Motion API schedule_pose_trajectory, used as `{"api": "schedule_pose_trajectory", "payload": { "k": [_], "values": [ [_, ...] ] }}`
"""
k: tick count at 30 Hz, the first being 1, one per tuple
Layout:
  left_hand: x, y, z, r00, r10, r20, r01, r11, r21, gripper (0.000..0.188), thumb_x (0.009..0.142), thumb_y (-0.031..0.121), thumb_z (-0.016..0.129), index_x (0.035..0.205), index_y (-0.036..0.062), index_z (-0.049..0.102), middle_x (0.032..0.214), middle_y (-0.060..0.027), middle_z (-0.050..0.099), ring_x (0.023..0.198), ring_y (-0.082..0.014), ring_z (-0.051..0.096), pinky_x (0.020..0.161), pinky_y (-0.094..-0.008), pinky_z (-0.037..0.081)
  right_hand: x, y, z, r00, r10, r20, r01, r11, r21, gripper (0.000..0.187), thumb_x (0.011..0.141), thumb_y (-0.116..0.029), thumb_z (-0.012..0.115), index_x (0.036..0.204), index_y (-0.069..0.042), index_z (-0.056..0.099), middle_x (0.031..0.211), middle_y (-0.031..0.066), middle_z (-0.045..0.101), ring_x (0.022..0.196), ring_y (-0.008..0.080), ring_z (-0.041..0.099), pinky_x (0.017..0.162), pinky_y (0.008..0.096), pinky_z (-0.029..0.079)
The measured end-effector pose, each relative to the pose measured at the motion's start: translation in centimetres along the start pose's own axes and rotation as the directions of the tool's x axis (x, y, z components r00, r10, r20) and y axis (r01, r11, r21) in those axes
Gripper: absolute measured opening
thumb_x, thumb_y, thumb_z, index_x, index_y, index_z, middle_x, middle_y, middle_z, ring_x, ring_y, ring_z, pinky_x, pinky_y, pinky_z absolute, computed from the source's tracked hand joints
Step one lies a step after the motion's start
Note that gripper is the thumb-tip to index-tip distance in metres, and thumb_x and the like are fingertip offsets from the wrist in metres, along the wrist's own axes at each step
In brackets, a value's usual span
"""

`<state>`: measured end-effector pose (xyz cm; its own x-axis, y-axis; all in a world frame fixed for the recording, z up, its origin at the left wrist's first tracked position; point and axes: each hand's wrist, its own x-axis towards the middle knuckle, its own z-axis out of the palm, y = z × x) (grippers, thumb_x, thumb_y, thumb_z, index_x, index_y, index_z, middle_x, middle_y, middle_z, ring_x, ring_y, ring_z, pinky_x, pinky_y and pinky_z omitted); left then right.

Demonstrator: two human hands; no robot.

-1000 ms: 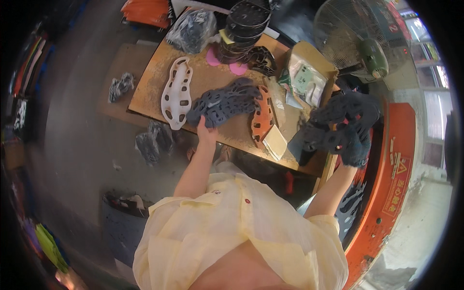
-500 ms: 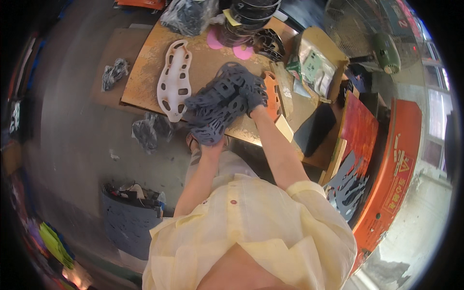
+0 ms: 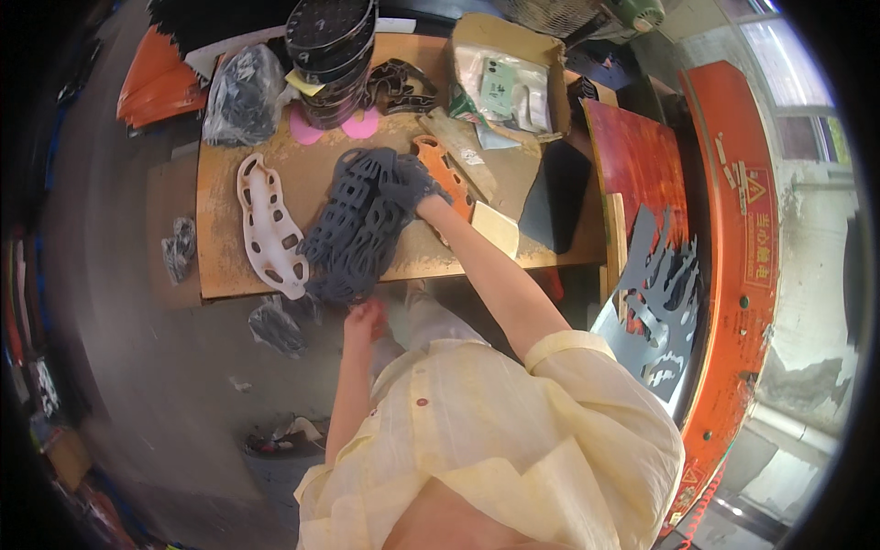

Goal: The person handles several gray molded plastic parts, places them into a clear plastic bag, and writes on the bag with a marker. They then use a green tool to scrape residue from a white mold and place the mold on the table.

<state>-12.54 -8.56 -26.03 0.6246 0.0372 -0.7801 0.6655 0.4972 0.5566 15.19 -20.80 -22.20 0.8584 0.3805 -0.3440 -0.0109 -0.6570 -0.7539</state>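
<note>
A stack of dark grey cut-out pieces (image 3: 353, 220), full of oblong holes, lies in a loose heap at the table's near edge. My right hand (image 3: 412, 186), in a dark grey glove, is closed on the heap's right side. Just below the heap's near end is my left hand (image 3: 365, 321), bare and blurred; I cannot make out its fingers. A long white slotted piece (image 3: 268, 229) lies left of the heap. To its right, partly behind my right hand, is an orange slotted piece (image 3: 445, 168).
Black ring-shaped stacks (image 3: 332, 55) stand at the table's back, beside a plastic-wrapped bundle (image 3: 246, 96). An open cardboard box (image 3: 507, 46) holds plastic-wrapped items. A red board (image 3: 637, 170) and an orange machine panel (image 3: 733, 238) rise at the right. A dark bin (image 3: 284, 477) stands lower left.
The heap has come down flatter onto the table, with my right hand still on it. My left hand has drawn away from beneath it toward me. The view has shifted.
</note>
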Motion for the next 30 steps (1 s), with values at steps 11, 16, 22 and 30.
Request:
{"api": "schedule_pose_trajectory", "payload": {
  "k": [11,16,22,30],
  "values": [
    [2.6,17.5,15.3,0.725,0.276,0.631,-0.604,0.694,0.391,0.016,0.093,0.013,0.051,0.096,0.0027,0.063,0.08,-0.0009,0.063,0.071,-0.0062,0.058,0.058,-0.019,0.044,-12.4,6.1,-13.8,0.807,0.45,-0.383,-0.155,0.787,0.597,0.022,0.082,-0.023,0.062,0.092,-0.003,0.064,0.072,0.0062,0.064,0.059,0.0129,0.06,0.051,0.0251,0.046],
    [9.7,20.4,30.7,0.609,0.357,0.708,-0.709,0.645,0.285,0.021,0.093,0.017,0.053,0.102,0.0004,0.062,0.089,-0.0021,0.064,0.076,-0.0092,0.06,0.065,-0.0227,0.047,-11.1,9.4,-17.7,0.794,0.428,-0.431,-0.011,0.719,0.695,0.016,0.085,-0.019,0.063,0.09,-0.003,0.063,0.073,0.0054,0.063,0.06,0.0126,0.059,0.051,0.0242,0.044],
    [22.4,20.4,42.8,0.598,0.509,0.619,-0.767,0.14,0.626,0.018,0.08,0.024,0.065,0.092,0.0098,0.068,0.086,-0.0112,0.068,0.079,-0.0269,0.065,0.069,-0.0395,0.05,-9.8,12.9,-18.4,0.859,0.393,-0.329,0.024,0.61,0.792,0.016,0.085,-0.012,0.064,0.095,0.001,0.063,0.077,0.0043,0.063,0.064,0.0106,0.057,0.059,0.0251,0.048],
    [31.2,21.4,44.8,0.705,0.448,0.55,-0.508,-0.223,0.832,0.021,0.079,0.035,0.065,0.086,0.0151,0.067,0.092,-0.0101,0.065,0.089,-0.0299,0.062,0.071,-0.0405,0.047,-8.5,15.0,-21.6,0.786,0.487,-0.381,0.045,0.57,0.82,0.01,0.086,-0.013,0.062,0.085,-0.003,0.063,0.071,0.0011,0.06,0.063,0.0092,0.055,0.058,0.0242,0.045]
  ]
}}
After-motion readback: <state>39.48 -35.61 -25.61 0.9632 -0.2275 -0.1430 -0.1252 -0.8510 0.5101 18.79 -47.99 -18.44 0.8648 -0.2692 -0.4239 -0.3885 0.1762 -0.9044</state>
